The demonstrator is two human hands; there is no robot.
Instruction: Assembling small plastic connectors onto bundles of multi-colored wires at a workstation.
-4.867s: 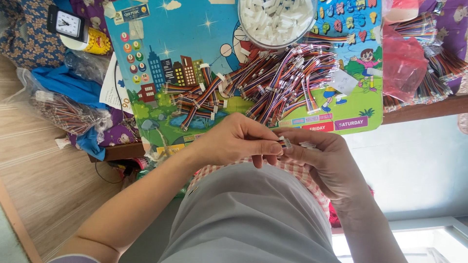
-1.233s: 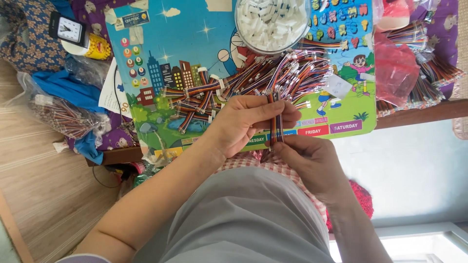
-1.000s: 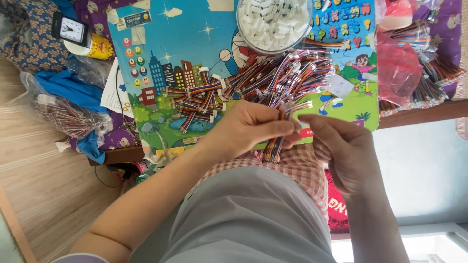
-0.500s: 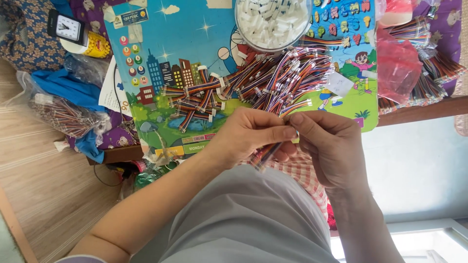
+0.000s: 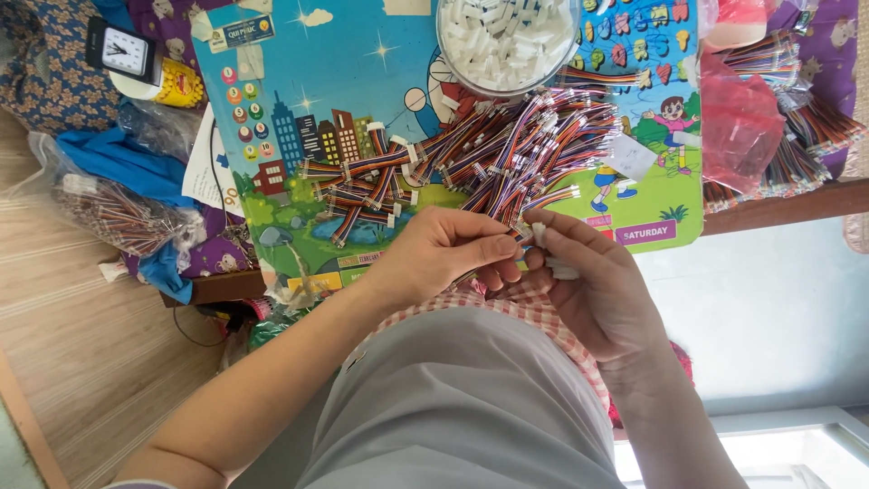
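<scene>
My left hand point(image 5: 444, 254) and my right hand point(image 5: 593, 285) meet over my lap, just below the table's front edge. The left fingers pinch a short striped ribbon cable point(image 5: 518, 234) at its end. The right fingers hold a small white plastic connector point(image 5: 540, 234) against that cable end, with another white connector point(image 5: 563, 269) tucked in the right palm. Just beyond my hands lies a heap of multicoloured ribbon cables point(image 5: 507, 154) on a colourful cartoon mat point(image 5: 353, 81). A clear round tub of white connectors point(image 5: 507, 36) stands behind the heap.
A smaller pile of finished cables point(image 5: 362, 186) lies left of the heap. Red plastic bags point(image 5: 738, 118) with more cables sit at the right. A small clock point(image 5: 122, 52), a yellow tape roll point(image 5: 176, 86) and a clear bag of cables point(image 5: 118, 213) are at the left.
My hands rose from the lap to the table edge. The cable, hanging upright between my fingers a second ago, is now held at its end with a white connector pressed to it.
</scene>
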